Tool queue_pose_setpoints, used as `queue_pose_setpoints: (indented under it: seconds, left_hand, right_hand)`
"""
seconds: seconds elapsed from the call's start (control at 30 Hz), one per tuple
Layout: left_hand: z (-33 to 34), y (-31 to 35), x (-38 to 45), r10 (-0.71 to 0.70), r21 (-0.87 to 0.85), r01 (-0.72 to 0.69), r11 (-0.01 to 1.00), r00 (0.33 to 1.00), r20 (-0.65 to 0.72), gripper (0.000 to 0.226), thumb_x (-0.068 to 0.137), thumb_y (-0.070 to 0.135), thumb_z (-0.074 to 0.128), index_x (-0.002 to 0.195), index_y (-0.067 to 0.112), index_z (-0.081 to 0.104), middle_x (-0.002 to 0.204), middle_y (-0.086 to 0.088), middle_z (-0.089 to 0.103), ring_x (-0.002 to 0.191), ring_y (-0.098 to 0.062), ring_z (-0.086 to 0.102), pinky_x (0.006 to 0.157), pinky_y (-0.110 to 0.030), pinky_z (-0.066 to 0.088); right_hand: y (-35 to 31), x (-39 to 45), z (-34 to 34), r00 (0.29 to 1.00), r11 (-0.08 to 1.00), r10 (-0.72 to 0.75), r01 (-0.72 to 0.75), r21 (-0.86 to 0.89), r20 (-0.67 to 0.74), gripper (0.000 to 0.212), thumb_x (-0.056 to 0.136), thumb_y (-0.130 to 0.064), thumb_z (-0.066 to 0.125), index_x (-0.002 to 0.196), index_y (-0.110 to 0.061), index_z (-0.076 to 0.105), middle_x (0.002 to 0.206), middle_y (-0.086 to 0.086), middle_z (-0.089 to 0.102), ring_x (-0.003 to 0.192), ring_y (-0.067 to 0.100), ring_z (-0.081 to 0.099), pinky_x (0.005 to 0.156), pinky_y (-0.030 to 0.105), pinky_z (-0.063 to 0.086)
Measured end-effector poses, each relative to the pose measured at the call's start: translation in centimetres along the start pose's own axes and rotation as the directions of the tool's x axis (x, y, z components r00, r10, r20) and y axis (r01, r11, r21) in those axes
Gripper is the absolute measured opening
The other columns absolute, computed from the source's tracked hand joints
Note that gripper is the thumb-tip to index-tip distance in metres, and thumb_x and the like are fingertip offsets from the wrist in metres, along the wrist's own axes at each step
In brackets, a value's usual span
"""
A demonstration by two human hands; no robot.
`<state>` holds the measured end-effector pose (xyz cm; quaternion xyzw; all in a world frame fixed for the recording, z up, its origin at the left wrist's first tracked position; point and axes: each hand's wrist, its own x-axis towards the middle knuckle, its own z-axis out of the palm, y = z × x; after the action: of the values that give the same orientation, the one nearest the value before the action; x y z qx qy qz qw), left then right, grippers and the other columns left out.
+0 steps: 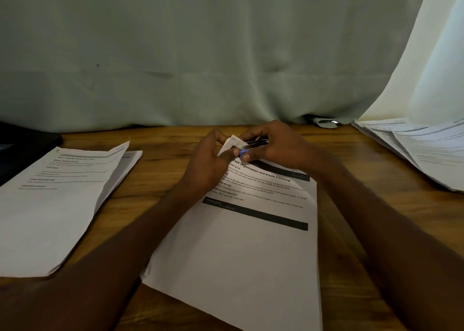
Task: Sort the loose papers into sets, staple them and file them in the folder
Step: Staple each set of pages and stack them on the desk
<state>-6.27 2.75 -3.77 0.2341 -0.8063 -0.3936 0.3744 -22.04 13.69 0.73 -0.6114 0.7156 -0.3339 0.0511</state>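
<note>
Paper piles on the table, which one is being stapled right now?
The middle set, headed Rack Organization and Insole Cleaning: both hands hold its lifted top corner in the stapler. The left pile and right pile lie untouched.

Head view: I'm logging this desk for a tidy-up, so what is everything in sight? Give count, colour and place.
Stapler: one, dark metal with a blue end, over the centre set's top corner.
Centre paper set: one, white with black bars, middle of table, top-left corner lifted.
Left paper stack: one, white, left side.
Right loose papers: one pile, white, fanned at far right.
Dark object: one, black, far left, unclear what it is.
Table: one, brown wood.
Curtains: pale green, white at right, behind.
Left hand: pinches the lifted corner.
Right hand: grips the stapler.
</note>
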Motion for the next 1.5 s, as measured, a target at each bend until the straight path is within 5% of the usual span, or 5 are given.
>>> queue_pose_setpoints:
  seconds: [0.2, 0.53, 1.03, 1.17, 1.5]
  left_hand:
    - [-0.2, 0.0, -0.1, 0.016, -0.082, -0.010, 0.997, 0.997, 0.073, 0.023, 0.095, 0.023, 0.074, 0.107, 0.012, 0.057, 0.101, -0.008, 0.074, 0.091, -0.026, 0.073, 0.081, -0.051, 0.060]
    - [-1.0, -0.7, 0.4, 0.065, -0.051, -0.058, 0.997, 0.985, 0.162, 0.024, 0.094, 0.029, 0.074, 0.107, 0.022, 0.055, 0.097, 0.003, 0.072, 0.076, 0.002, 0.068, 0.058, -0.014, 0.051]
    - [-1.2, -1.5, 1.2, -0.079, -0.287, 0.107, 0.952, 0.991, 0.106, 0.009, 0.102, 0.020, 0.063, 0.105, 0.013, 0.059, 0.095, -0.008, 0.079, 0.087, -0.023, 0.078, 0.074, -0.037, 0.062]
    - [-1.5, -1.6, 1.3, -0.108, -0.354, 0.128, 0.926, 0.991, 0.076, 0.008, 0.101, 0.017, 0.064, 0.102, 0.012, 0.059, 0.084, 0.000, 0.079, 0.077, -0.015, 0.077, 0.060, -0.020, 0.057]
    - [-1.1, -1.5, 1.4, -0.093, -0.339, 0.111, 0.934, 0.993, 0.068, 0.010, 0.102, 0.018, 0.063, 0.107, 0.011, 0.057, 0.083, -0.004, 0.079, 0.075, -0.020, 0.078, 0.060, -0.026, 0.060]
  right_hand:
    - [-0.4, -0.2, -0.2, 1.000, 1.000, 0.005, -0.005, 0.013, 0.028, 0.042, 0.080, -0.025, 0.086, 0.121, -0.024, 0.074, 0.119, -0.010, 0.072, 0.109, 0.005, 0.063, 0.095, 0.027, 0.047]
    - [-0.3, -0.3, -0.3, 0.999, 1.000, 0.021, -0.022, 0.021, 0.035, 0.036, 0.082, -0.026, 0.084, 0.117, -0.025, 0.075, 0.096, -0.028, 0.065, 0.095, -0.009, 0.060, 0.082, 0.017, 0.041]
    - [-0.6, -0.5, -0.7, 0.997, 0.998, 0.013, -0.009, 0.061, -0.072, 0.041, 0.105, -0.037, 0.053, 0.146, -0.044, 0.048, 0.120, -0.019, 0.062, 0.099, -0.003, 0.061, 0.081, 0.016, 0.049]
    - [-0.4, -0.2, -0.3, 0.981, 0.994, 0.110, -0.109, 0.017, -0.162, 0.051, 0.101, -0.042, 0.061, 0.148, -0.035, 0.044, 0.127, -0.013, 0.054, 0.105, 0.006, 0.055, 0.090, 0.029, 0.048]
    - [-2.1, -0.2, 2.1, 0.985, 0.900, 0.118, -0.161, -0.405, -0.129, 0.010, 0.089, -0.029, 0.070, 0.098, -0.032, 0.066, 0.082, -0.012, 0.062, 0.081, 0.016, 0.061, 0.066, 0.026, 0.044]
